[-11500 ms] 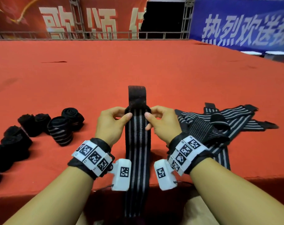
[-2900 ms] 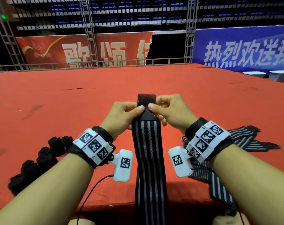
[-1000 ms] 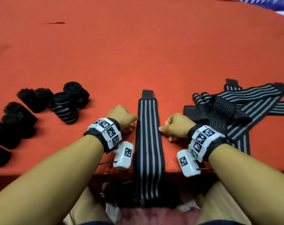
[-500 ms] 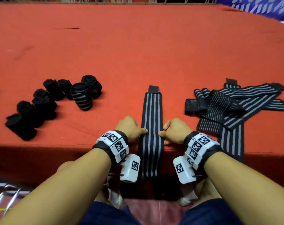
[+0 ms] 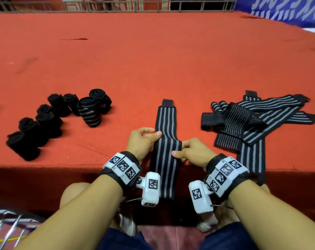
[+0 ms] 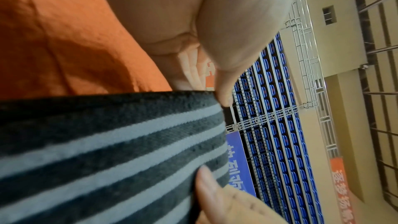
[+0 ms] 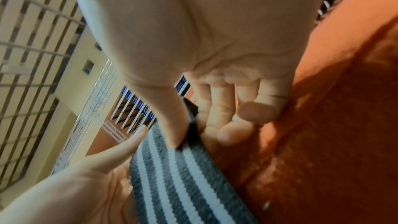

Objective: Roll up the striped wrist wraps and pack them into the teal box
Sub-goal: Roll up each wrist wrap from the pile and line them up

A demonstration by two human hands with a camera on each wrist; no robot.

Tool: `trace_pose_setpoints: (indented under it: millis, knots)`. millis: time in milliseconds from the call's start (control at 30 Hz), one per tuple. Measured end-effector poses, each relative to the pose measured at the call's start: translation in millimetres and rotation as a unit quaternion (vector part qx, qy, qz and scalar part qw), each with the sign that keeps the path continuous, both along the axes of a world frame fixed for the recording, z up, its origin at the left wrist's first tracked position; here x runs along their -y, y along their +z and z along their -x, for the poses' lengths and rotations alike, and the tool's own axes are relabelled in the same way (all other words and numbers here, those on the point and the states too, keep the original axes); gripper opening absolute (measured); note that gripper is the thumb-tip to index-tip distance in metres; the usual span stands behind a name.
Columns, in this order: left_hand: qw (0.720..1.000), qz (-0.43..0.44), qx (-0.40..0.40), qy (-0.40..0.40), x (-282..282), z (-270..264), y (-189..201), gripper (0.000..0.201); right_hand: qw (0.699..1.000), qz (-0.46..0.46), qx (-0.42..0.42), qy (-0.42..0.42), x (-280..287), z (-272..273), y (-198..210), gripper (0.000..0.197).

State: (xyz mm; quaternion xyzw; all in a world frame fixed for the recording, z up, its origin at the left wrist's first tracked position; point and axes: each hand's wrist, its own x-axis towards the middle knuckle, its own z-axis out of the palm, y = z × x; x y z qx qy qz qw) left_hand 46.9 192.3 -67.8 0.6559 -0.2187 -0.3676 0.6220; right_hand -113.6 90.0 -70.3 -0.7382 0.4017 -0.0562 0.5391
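Two hands pinched one striped wrist wrap (image 5: 166, 141) by its edges: left hand (image 5: 142, 141) at nine o'clock, right hand (image 5: 193, 153) at three. It lay on the red platform (image 5: 153, 60), tail overhanging; soft, limp elastic, best rolled from one end.

Both hands (image 5: 168, 148) have lifted the striped wrap (image 5: 166, 141), seemingly folding its near part.
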Motion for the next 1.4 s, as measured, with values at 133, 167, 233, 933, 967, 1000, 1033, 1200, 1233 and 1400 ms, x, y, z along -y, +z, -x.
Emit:
trace_pose_setpoints:
  millis: [133, 167, 233, 933, 967, 1000, 1033, 1200, 1233, 1400]
  knots:
    - [0.998, -0.022, -0.020, -0.056, -5, 0, 2, 0.044, 0.997, -0.013, 0.071, -0.038, 2, -4, 3, 0.030]
    - [0.996, -0.037, -0.014, -0.075, -6, -1, 1, 0.048, 0.994, -0.017, 0.090, -0.052, 3, -6, 5, 0.030]
    - [0.994, -0.044, -0.001, -0.105, -8, -2, 1, 0.051, 0.990, -0.012, 0.122, -0.074, 3, -11, 7, 0.031]
    - [0.990, -0.021, 0.065, -0.123, 3, 9, 2, 0.017, 0.962, 0.086, 0.222, -0.135, 7, -21, 13, 0.009]
    - [0.988, -0.017, 0.061, -0.144, 4, 12, 1, 0.014, 0.961, 0.088, 0.223, -0.136, 6, -24, 11, 0.009]
    - [0.985, -0.015, 0.055, -0.161, 5, 15, 1, 0.016, 0.962, 0.085, 0.220, -0.138, 3, -27, 10, 0.012]
    - [0.984, -0.011, 0.046, -0.174, 6, 17, 1, 0.019, 0.964, 0.077, 0.214, -0.141, 1, -30, 8, 0.017]
    - [0.980, 0.011, 0.047, -0.195, 12, 18, -1, 0.022, 0.966, 0.037, 0.207, -0.148, -2, -36, 3, 0.025]
    - [0.979, 0.009, 0.060, -0.193, 12, 16, -2, 0.021, 0.966, 0.026, 0.214, -0.141, -2, -35, 4, 0.031]
    - [0.992, -0.007, 0.082, -0.097, 19, 3, -7, 0.021, 0.954, 0.058, 0.282, -0.082, 0, -24, -1, 0.078]
